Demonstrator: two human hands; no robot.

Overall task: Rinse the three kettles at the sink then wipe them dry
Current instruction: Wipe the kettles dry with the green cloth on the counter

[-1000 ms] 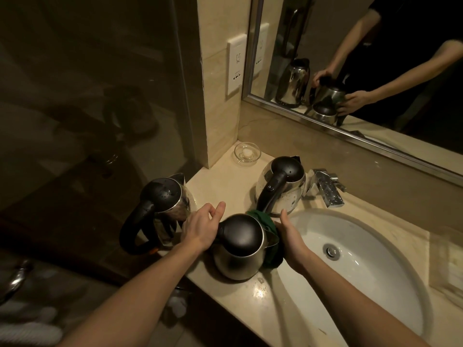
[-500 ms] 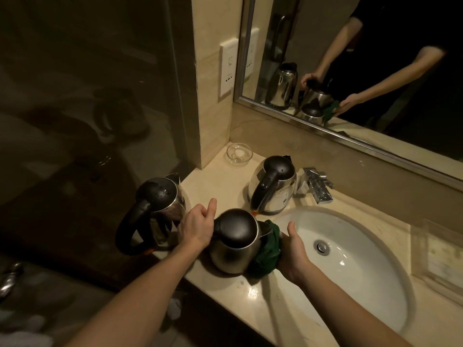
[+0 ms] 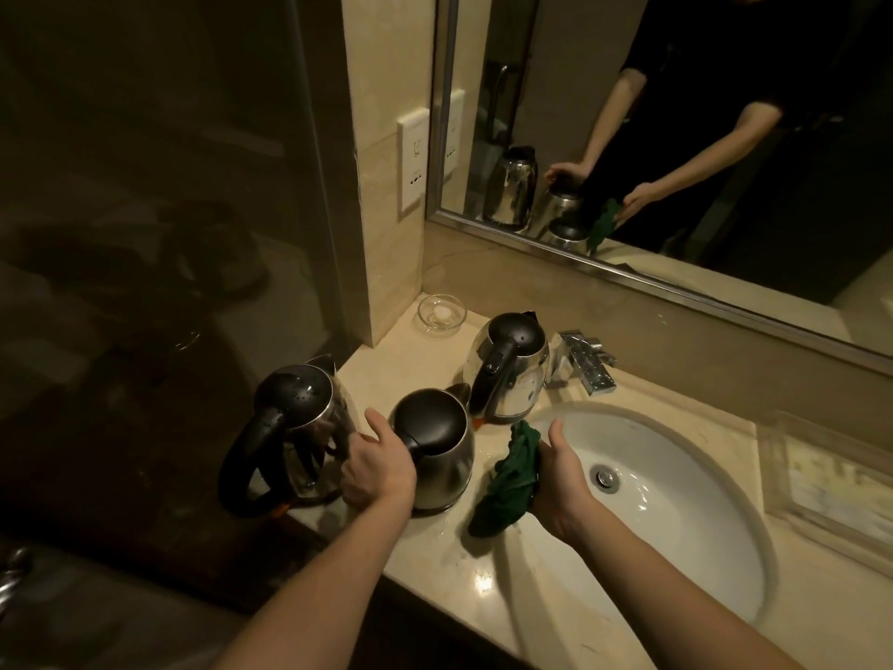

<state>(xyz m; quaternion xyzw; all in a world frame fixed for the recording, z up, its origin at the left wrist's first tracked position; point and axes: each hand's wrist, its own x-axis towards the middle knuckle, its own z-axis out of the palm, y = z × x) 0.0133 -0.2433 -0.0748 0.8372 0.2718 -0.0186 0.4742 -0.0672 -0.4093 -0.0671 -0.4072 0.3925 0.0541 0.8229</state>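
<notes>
The left hand (image 3: 379, 469) is closed around the black handle of the middle kettle (image 3: 437, 456), a short stainless-steel one with a round black lid. The thumb points toward 12 o'clock. This kettle stands upright on the beige marble counter (image 3: 483, 577).

At 3 o'clock from it, with a clear gap between, the right hand (image 3: 563, 481) holds a crumpled dark green cloth (image 3: 510, 476) in its curled fingers, thumb raised. The cloth hangs over the left rim of the white oval sink (image 3: 700, 534) and touches no kettle.

At 9 o'clock from the left hand stands the left kettle (image 3: 297, 418), shiny steel with a black lid and a big black loop handle turned toward 7 o'clock. Whether the hand touches it, I cannot tell.

At 1 o'clock from the middle kettle stands the back kettle (image 3: 514, 374), also steel with a black lid. The chrome tap (image 3: 587, 365) is just beside it at 3 o'clock. A small clear glass dish (image 3: 441, 312) lies at 11 o'clock from it, near the wall corner.
</notes>
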